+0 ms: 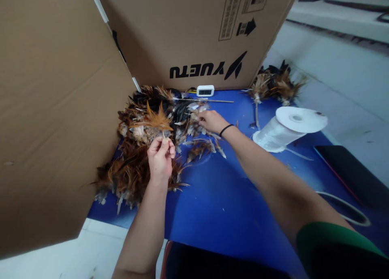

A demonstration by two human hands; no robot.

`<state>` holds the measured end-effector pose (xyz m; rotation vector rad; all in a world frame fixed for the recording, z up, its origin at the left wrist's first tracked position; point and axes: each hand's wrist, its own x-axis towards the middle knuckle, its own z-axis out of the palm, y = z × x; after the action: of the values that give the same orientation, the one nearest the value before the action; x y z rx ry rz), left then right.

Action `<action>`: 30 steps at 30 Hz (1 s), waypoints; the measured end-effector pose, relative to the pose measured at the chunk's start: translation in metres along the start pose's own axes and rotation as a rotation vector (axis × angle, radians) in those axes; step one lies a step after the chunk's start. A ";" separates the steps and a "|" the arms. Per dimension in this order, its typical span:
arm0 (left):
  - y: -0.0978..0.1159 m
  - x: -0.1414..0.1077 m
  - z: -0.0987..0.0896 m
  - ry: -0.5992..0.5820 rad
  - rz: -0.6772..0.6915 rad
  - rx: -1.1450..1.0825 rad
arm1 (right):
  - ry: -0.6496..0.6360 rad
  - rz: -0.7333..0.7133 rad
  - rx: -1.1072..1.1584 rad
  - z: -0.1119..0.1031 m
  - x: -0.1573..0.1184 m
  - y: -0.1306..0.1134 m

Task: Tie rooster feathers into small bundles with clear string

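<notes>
My left hand (161, 152) is closed in a pinch on a thin stick (163, 135), with orange-brown feathers (158, 118) fanned out just above it. Farther right, my right hand (210, 121) reaches into the pale and dark end of the feather pile (182, 113), its fingertips at the feathers; what they hold, if anything, is hidden. More brown feathers (130, 177) lie heaped to the left of my left wrist. A few loose feathers (200, 149) rest on the blue table (219, 198) between my hands.
Cardboard panels (54, 109) stand left and behind, near a small white display (205, 91). To the right are a white ribbon spool (281, 129), a feather bundle (278, 84), a black phone-like slab (352, 173) and a white loop (349, 210).
</notes>
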<state>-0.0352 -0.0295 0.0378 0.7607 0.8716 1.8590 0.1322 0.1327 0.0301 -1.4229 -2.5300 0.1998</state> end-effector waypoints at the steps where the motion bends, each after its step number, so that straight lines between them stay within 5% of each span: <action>1: 0.000 0.000 0.000 -0.001 -0.005 -0.001 | 0.037 0.020 0.089 -0.002 -0.002 0.002; 6: -0.002 -0.001 0.000 -0.022 -0.041 -0.004 | 0.184 0.130 0.623 -0.009 -0.017 0.000; 12: -0.007 -0.001 -0.001 -0.072 -0.132 -0.001 | 0.086 0.286 1.231 -0.016 -0.038 -0.018; 24: -0.026 -0.004 0.000 -0.161 -0.350 0.060 | -0.027 0.234 1.484 -0.024 -0.063 -0.061; 30: -0.030 -0.003 0.000 -0.144 -0.357 0.073 | 0.036 0.331 1.486 -0.015 -0.061 -0.064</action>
<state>-0.0202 -0.0225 0.0127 0.7209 0.9198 1.4486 0.1138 0.0472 0.0515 -1.0162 -1.2678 1.6085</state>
